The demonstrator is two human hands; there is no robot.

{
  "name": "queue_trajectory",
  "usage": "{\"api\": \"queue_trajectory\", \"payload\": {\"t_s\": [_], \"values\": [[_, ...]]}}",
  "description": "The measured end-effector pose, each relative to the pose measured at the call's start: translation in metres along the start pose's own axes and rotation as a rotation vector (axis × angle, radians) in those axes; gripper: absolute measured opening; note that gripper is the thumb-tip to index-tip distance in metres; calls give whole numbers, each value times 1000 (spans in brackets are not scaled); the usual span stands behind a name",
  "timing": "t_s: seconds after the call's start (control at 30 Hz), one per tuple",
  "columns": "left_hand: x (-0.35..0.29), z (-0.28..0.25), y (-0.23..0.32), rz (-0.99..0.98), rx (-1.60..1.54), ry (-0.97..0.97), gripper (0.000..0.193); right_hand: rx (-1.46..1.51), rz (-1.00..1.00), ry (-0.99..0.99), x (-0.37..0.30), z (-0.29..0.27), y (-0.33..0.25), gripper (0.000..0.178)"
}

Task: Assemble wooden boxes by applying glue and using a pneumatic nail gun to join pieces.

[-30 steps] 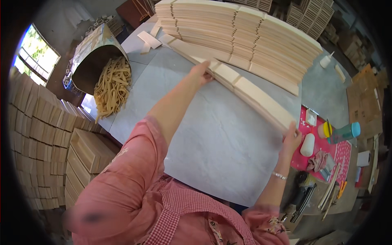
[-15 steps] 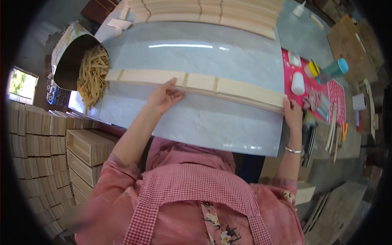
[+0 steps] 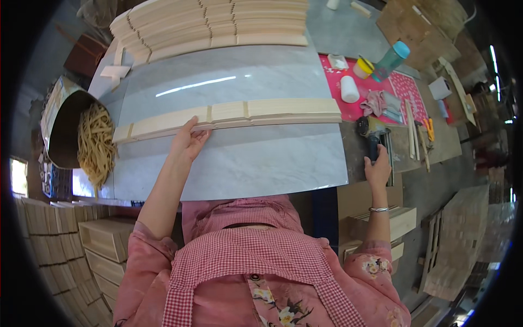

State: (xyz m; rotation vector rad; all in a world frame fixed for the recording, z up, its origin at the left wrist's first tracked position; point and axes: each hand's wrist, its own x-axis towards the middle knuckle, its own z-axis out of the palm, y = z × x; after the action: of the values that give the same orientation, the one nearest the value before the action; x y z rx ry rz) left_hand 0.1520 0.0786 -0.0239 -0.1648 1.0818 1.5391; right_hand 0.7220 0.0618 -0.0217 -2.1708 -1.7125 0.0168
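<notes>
A long stack of thin pale wooden strips (image 3: 283, 111) with dark grooves across it lies along the grey marbled table. My left hand (image 3: 189, 143) holds its near edge left of the middle, thumb on top and fingers curled at the side. To the right of the table top, my right hand (image 3: 378, 165) is closed round the black handle of a handheld power tool (image 3: 375, 133) with a yellowish head, perhaps a grinder. The tool's lower end is partly hidden by my fingers.
More grooved wooden strips (image 3: 218, 27) are piled at the far side. A drum (image 3: 68, 122) spilling tan flat strips (image 3: 97, 147) lies at the left. On a pink mat are a white bottle (image 3: 350, 89), a yellow-rimmed tub (image 3: 363, 67) and a teal-lidded bottle (image 3: 391, 61). Wooden boxes (image 3: 103, 240) stand lower left.
My right hand has left the right end of the strip stack and closed on the power tool. My left hand stays on the stack. The whole view has turned.
</notes>
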Motion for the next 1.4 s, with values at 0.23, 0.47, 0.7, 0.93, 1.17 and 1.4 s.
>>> {"api": "queue_trajectory", "payload": {"t_s": [0.23, 0.47, 0.7, 0.93, 1.17, 1.4], "values": [[16, 41, 3, -37, 36, -29, 38, -114, 32, 75, 11, 12, -1, 59], [-20, 48, 27, -227, 634, -206, 33, -245, 51, 44, 38, -10, -28, 54], [-17, 15, 79, 1217, 1938, -472, 49, 50, -708, -143, 90, -1, -165, 80], [43, 12, 145, 1118, 2286, -439, 61, -196, -878, -383, 153, 53, -237, 68], [60, 24, 165, 808, 2280, -354, 57, -240, -886, -512, 194, 76, -260, 51], [26, 10, 179, 924, 2168, -357, 56, -185, -914, -426, 174, 29, -267, 48]]}}
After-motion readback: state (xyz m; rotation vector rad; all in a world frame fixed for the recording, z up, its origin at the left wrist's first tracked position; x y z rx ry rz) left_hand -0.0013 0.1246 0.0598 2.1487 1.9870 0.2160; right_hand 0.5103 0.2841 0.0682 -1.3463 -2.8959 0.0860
